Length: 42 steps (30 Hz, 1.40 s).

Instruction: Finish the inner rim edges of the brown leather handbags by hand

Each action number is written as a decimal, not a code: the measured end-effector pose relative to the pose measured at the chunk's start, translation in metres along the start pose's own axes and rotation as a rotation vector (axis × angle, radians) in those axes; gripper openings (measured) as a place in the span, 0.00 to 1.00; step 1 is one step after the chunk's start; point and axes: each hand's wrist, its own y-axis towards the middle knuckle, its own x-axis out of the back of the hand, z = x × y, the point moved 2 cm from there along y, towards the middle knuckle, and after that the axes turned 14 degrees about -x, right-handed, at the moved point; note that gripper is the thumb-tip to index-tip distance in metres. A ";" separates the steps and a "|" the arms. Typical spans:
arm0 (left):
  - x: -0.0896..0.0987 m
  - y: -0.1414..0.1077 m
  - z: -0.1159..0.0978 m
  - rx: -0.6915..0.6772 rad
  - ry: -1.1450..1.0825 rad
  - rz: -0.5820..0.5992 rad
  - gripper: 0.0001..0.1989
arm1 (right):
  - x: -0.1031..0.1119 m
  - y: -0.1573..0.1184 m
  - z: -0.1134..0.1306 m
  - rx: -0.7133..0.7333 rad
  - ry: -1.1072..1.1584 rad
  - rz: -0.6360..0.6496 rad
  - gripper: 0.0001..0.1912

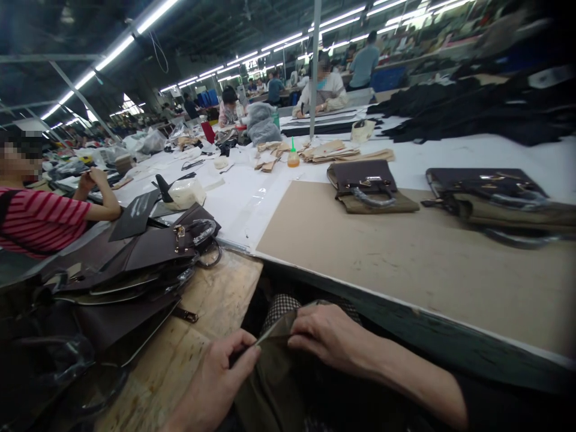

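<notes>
At the frame's bottom centre, the left hand [220, 372] and the right hand [330, 336] both pinch the olive fabric [274, 360]

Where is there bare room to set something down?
Widest: the tan board, between the two dark bags and its near edge. A smaller patch of wooden tabletop is bare between the bag pile and the left hand. Crowded: under the pile, and farther back, where paper pieces and black cloth litter the white table.

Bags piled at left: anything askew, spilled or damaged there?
Dark bags lie askew, overlapping at uneven angles, a metal-tipped tab jutting over the wooden tabletop. No spill shows; lower left is too dark to judge damage.
</notes>
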 end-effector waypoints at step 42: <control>-0.004 0.002 0.007 0.032 -0.050 0.082 0.18 | -0.007 0.008 -0.019 -0.246 0.232 -0.119 0.04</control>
